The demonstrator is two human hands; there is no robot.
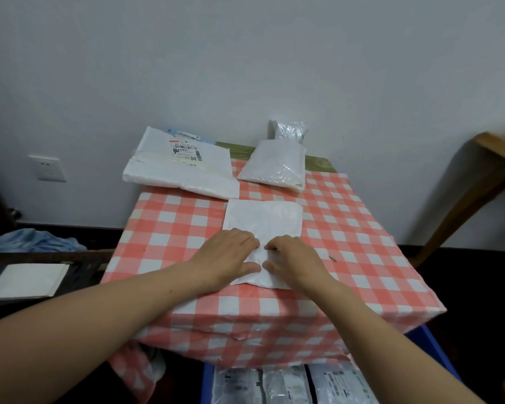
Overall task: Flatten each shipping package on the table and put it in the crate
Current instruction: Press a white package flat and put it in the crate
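Crate: down at the near edge, the blue crate [430, 341] sits under the bench front, with grey packages [277, 386] already lying inside.
Bench: the checked cloth [362, 258] hangs over the front edge of the bench.
Left hand: the left hand [231, 255] is palm down, fingers spread loosely, pressing the near end of the white package [263, 220] and clasping nothing.
Right hand: the right hand [293, 258] mirrors it, laid flat beside the left, fingertips nearly meeting, bearing down without gripping.
Package: it lies mid-bench, far half smooth, near half creased between the two hands; flattening looks under way.
Waiting: beyond it are a big labelled package [181, 170] at far left, a bubble pouch [274, 167] at far right, and another pouch [290, 129] propped against the wall.
Risk: trapped air may puff back up once the pressure lifts, so it could go in bulging.
Risk: the slick plastic and loose cloth could slide towards the front edge under a forward push.
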